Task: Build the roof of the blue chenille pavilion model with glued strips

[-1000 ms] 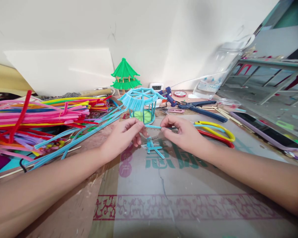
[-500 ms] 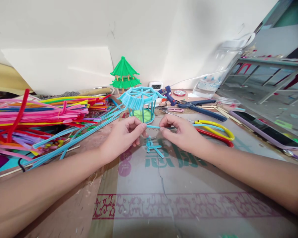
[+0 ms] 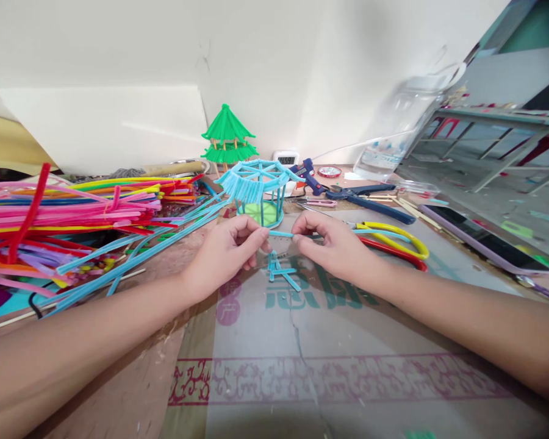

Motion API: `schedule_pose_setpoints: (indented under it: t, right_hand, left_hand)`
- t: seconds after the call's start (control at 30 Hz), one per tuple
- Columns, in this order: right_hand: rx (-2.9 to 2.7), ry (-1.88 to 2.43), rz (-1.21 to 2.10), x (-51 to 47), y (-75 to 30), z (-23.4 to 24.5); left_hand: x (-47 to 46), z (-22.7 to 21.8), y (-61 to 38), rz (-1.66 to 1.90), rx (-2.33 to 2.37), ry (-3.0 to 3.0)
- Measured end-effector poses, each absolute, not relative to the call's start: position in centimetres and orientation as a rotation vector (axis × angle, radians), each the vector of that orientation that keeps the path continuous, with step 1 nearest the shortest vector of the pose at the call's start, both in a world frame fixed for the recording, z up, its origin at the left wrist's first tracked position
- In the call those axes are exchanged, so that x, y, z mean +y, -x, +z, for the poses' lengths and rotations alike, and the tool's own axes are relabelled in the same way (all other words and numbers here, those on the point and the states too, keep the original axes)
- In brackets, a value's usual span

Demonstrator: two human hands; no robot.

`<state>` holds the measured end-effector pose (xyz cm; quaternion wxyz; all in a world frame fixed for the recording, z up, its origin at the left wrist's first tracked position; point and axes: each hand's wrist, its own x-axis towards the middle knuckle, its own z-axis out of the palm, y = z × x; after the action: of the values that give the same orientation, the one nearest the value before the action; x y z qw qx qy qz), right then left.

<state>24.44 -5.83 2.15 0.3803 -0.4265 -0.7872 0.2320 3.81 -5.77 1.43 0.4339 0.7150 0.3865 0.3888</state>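
A light blue pipe cleaner (image 3: pixel 281 234) stretches level between my two hands. My left hand (image 3: pixel 238 244) pinches its left end between thumb and finger. On the other side my right hand (image 3: pixel 322 239) pinches it too, and more of the blue length comes out to the right, past the scissors (image 3: pixel 414 241) with red and yellow handles. Several short cut blue pieces (image 3: pixel 281 271) lie on the board below. Just behind the hands stands a blue pavilion frame (image 3: pixel 260 189) with a partly covered roof and a green base. Behind it rises a green two-tier roof model (image 3: pixel 227 134).
Bundles of coloured pipe cleaners (image 3: pixel 73 210) fill the left side. Blue-handled pliers (image 3: pixel 370 198), a glue gun (image 3: pixel 307 174), a small timer (image 3: pixel 286 158) and a clear water bottle (image 3: pixel 388 134) stand or lie behind. A phone (image 3: pixel 482 238) rests at the right edge.
The view has shifted very slightly. Both hands keep the same pinch on the blue pipe cleaner, and nothing else has visibly moved.
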Motion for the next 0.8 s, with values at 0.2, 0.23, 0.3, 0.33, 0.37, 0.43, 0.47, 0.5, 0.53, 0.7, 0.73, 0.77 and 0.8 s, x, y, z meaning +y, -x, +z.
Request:
schedule_pose_setpoints:
  t: [0.2,0.23,0.3,0.33,0.37,0.43,0.47,0.5,0.53,0.7,0.73,0.77,0.8]
  right_hand:
    - [-1.967,1.082,0.639,-5.8,-24.7,2.0]
    - [-1.933,1.082,0.619,-5.8,-24.8,2.0]
    - [-1.860,1.087,0.552,-5.8,-25.0,2.1]
    - [-1.840,1.091,0.515,-5.8,-25.1,2.1]
    - [-1.840,1.092,0.481,-5.9,-25.2,2.2]
    - [-1.904,1.086,0.427,-6.1,-25.2,2.4]
    - [-1.954,1.076,0.395,-6.2,-25.1,2.4]
    - [-2.007,1.063,0.355,-6.3,-25.0,2.5]
    - [-2.063,1.047,0.304,-6.4,-24.9,2.5]
    - [-2.264,0.902,-0.060,-6.7,-24.8,2.5]
    - [-2.285,0.879,-0.113,-6.8,-24.8,2.5]
    - [-2.301,0.866,-0.153,-6.7,-24.8,2.5]
    - [-2.312,0.860,-0.181,-6.7,-24.8,2.5]
  left_hand:
    - [-5.9,1.6,-3.8,0.981,0.998,-1.822]
    - [-5.8,1.6,-3.8,0.994,1.014,-1.839]
    - [-5.7,1.6,-3.6,1.008,1.056,-1.901]
    - [-5.6,1.6,-3.6,1.002,1.083,-1.951]
    - [-5.4,1.6,-3.5,0.988,1.112,-2.011]
    - [-5.2,1.5,-3.3,0.958,1.185,-2.158]
    - [-5.2,1.5,-3.3,0.950,1.218,-2.243]
    - [-5.2,1.4,-3.3,0.957,1.232,-2.335]
    - [-5.3,1.3,-3.3,0.973,1.222,-2.429]
    - [-6.6,1.2,-3.6,1.085,1.019,-2.759]
    - [-6.8,1.3,-3.7,1.084,1.001,-2.784]
    - [-7.0,1.4,-3.7,1.077,0.987,-2.801]
    - [-7.1,1.4,-3.7,1.073,0.976,-2.811]
